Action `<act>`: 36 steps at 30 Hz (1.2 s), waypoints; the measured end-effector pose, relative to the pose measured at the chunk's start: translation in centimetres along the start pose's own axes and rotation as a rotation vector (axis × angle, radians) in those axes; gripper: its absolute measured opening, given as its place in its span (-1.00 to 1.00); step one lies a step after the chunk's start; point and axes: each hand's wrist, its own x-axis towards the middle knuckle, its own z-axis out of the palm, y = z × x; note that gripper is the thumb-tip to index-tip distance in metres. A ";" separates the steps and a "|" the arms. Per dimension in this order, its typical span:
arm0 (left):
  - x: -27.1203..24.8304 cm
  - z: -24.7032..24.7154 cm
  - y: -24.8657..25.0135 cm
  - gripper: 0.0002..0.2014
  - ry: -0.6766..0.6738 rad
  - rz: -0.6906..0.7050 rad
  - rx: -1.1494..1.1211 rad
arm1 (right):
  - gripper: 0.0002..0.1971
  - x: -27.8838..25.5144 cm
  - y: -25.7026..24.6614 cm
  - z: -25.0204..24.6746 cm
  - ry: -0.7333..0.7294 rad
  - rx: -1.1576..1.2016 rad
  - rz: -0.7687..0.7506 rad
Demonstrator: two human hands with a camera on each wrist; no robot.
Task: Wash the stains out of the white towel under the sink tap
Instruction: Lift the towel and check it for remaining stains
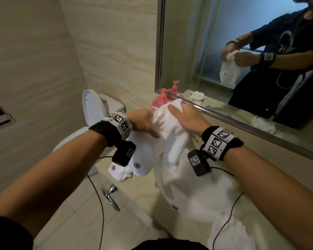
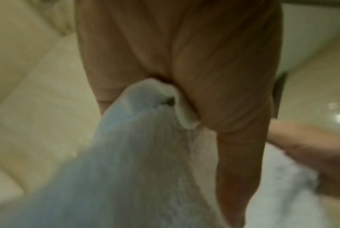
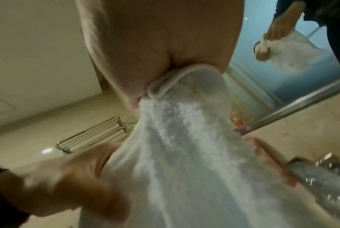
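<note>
A: We've got both hands on the towel (image 1: 172, 123), held up over the sink (image 1: 197, 195), near the counter's back edge by the mirror (image 1: 242, 51).

B: Right hand (image 1: 185, 117) clamps the bunched top, fingers curled round it. The right wrist view shows the cloth (image 3: 184, 138) squeezed in the palm.

A: Left hand (image 1: 143, 121) grips the same bunch from the left side, the cloth (image 2: 145, 138) pinched in its fold. The rest hangs down into the basin.

B: We think a second white cloth (image 1: 229, 235) drapes over the counter's front edge, but it's washed out, hard to tell from the basin.

A: Flower-print cloth (image 1: 134, 166) lies at the counter's left edge. Pink pump bottle (image 1: 159, 101) at the back, just behind the towel. Tap (image 3: 321, 177) shows blurred in the right wrist view.

B: Toilet (image 1: 94, 107) to the left.
</note>
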 end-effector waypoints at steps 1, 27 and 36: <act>0.0 -0.2 -0.8 -0.69 -0.027 -0.014 0.117 | -0.68 0.0 0.2 -0.6 -0.084 -0.061 -0.022; 1.0 1.8 3.9 -0.62 0.289 0.105 -0.903 | -0.59 -0.3 -2.0 4.9 0.351 0.392 0.199; 0.1 0.5 -1.1 -0.60 0.050 0.039 0.141 | -0.68 0.2 0.6 -0.4 -0.147 -0.175 -0.044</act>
